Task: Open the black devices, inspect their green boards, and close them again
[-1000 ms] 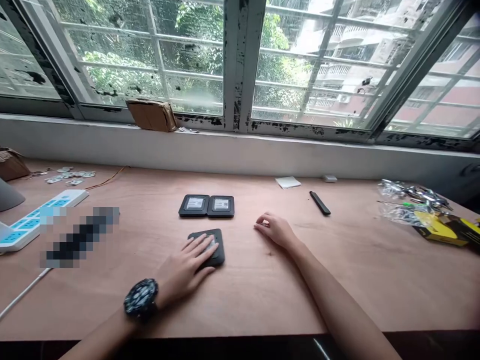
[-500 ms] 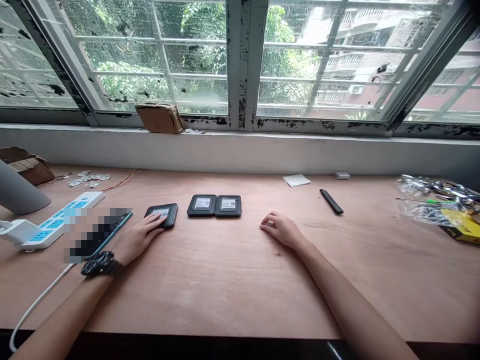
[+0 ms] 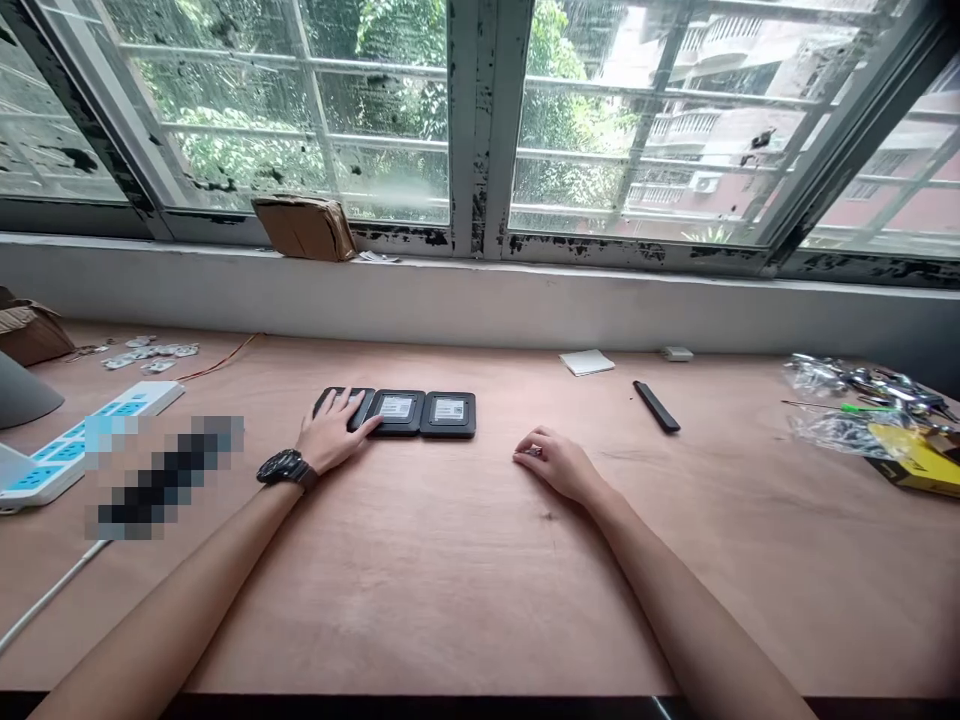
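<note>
Three flat black square cases with rounded corners lie side by side in a row on the table. White labels show on the middle case (image 3: 395, 410) and the right case (image 3: 448, 412). My left hand (image 3: 334, 430), fingers spread, lies over the left case (image 3: 363, 410) and hides much of it. Its thumb reaches to the near corner of the middle case. To the right of the row, my right hand (image 3: 556, 462) rests on the table with its fingers curled together. Something tiny glints at those fingertips, too small to make out.
A black bar (image 3: 656, 407) and a white card (image 3: 586, 362) lie toward the back right. Plastic bags (image 3: 851, 428) and a yellow box (image 3: 919, 460) are at the far right. On the left are a power strip (image 3: 154, 398) and a blurred-out dark object (image 3: 166, 482).
My left hand has slid the left case rightward, up against the other two, and its fingers are now more spread. My right hand stays in place. The view has shifted slightly.
</note>
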Available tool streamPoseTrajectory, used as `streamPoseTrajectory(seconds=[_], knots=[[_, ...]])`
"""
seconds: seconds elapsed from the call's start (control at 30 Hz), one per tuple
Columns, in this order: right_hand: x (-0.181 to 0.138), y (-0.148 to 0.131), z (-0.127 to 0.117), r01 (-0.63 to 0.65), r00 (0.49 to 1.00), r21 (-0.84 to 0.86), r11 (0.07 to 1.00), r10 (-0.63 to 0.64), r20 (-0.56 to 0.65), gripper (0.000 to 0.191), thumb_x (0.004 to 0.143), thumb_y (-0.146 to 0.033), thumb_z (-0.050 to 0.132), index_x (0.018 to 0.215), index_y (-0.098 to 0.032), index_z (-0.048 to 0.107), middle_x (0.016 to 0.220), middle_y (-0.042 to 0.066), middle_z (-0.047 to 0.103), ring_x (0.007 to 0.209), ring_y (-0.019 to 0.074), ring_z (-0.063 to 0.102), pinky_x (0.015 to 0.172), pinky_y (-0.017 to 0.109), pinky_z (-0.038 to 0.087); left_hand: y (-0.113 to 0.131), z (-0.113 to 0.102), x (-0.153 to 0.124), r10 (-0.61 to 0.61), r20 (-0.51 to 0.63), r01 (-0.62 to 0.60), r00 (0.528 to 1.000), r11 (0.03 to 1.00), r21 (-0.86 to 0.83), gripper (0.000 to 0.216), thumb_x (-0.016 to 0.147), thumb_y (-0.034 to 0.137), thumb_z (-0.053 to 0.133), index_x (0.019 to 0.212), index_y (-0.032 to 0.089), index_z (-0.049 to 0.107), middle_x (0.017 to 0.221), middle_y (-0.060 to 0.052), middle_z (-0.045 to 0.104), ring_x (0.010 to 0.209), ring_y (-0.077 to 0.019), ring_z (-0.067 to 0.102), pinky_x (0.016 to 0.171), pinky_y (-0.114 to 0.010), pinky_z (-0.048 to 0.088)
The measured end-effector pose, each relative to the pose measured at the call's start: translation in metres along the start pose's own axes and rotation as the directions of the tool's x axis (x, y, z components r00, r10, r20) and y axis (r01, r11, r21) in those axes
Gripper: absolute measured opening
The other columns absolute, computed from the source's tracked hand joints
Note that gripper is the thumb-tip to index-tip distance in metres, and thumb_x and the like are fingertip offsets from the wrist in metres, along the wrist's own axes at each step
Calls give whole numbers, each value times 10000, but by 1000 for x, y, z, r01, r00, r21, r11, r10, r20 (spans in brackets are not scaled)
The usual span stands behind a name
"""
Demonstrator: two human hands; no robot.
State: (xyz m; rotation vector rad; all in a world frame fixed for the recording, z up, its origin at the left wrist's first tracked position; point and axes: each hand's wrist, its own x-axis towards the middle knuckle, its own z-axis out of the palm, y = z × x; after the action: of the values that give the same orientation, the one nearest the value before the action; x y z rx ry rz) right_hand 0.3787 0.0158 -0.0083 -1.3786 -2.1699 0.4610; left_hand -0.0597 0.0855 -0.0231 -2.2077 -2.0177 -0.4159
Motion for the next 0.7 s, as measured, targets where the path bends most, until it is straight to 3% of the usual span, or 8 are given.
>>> streamPoseTrajectory(seconds=[0.7], knots=[[0, -3, 0, -19, 999, -20, 1000, 20, 28, 166, 956, -400, 607, 934, -287, 726, 1052, 9, 690, 847, 179, 669, 756, 302, 482, 71, 11, 5, 38, -8, -38, 999, 999, -21, 784, 966, 754, 278, 1546, 243, 411, 1637, -112, 314, 1516, -374, 244, 1190, -613, 192]])
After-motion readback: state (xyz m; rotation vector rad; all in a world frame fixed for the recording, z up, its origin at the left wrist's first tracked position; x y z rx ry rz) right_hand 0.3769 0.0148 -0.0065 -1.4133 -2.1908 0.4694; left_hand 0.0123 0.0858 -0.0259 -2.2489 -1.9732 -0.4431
